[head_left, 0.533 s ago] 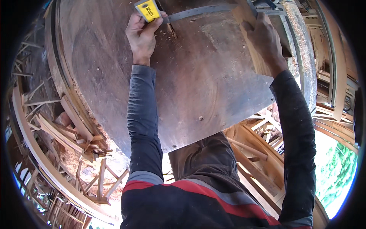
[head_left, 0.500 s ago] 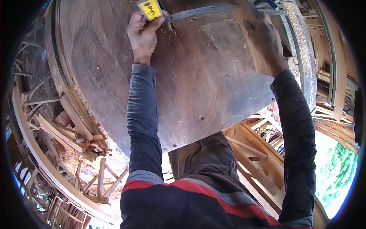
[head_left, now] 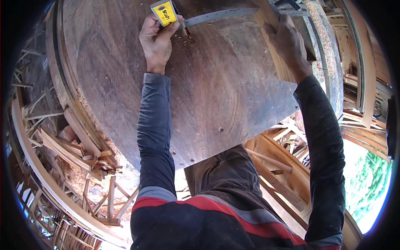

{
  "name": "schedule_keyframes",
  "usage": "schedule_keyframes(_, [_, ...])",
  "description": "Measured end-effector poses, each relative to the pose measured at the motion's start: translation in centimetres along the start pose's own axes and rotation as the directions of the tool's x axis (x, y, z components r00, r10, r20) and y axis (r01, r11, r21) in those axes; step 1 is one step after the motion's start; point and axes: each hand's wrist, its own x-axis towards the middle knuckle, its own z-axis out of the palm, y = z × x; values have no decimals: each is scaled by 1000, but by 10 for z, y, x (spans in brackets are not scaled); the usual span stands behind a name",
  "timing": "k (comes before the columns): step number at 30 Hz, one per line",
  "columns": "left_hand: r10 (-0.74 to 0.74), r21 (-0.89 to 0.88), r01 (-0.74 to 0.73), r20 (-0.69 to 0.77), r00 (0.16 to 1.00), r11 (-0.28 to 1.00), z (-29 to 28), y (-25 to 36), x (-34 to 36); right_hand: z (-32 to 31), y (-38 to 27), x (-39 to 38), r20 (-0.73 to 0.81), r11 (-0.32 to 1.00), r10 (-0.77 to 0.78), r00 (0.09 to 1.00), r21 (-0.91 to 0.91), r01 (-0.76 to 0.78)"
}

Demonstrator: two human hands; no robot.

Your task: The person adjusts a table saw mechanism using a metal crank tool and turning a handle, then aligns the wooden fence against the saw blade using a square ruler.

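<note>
My left hand is closed around a tape measure with a yellow face and grey casing, over the far part of a worn wooden worktop. The tape's grey blade runs out to the right as far as a wooden board standing along the worktop's right side. My right hand is wrapped over the top of that board, thumb on its left side. Just below the tape's mouth, a narrow slot with splintered edges cuts into the worktop.
Dark metal parts lie beyond my right hand. Sawdust covers a ledge on the right. Scrap wood strips pile up at the left, and long planks lie below the worktop's near edge. My legs stand against that edge.
The view has shifted slightly. The tape measure sits slightly lower in the picture, its face tilted a bit more upright. Both hands keep their grips.
</note>
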Motion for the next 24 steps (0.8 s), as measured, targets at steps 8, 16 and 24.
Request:
schedule_keyframes(8, [5,23,-5,-12,1000,1000,2,3,-2,2,5,2,-7,1000,-12,1000,4,12])
schedule_keyframes(16, [5,-30,-6,-33,999,1000,6,2,-3,5,8,2,-19,998,-34,999,-44,33])
schedule_keyframes(24, [7,-8,-8,-25,1000,1000,6,0,-1,5,10,1,-55,999,-45,997,-18,44])
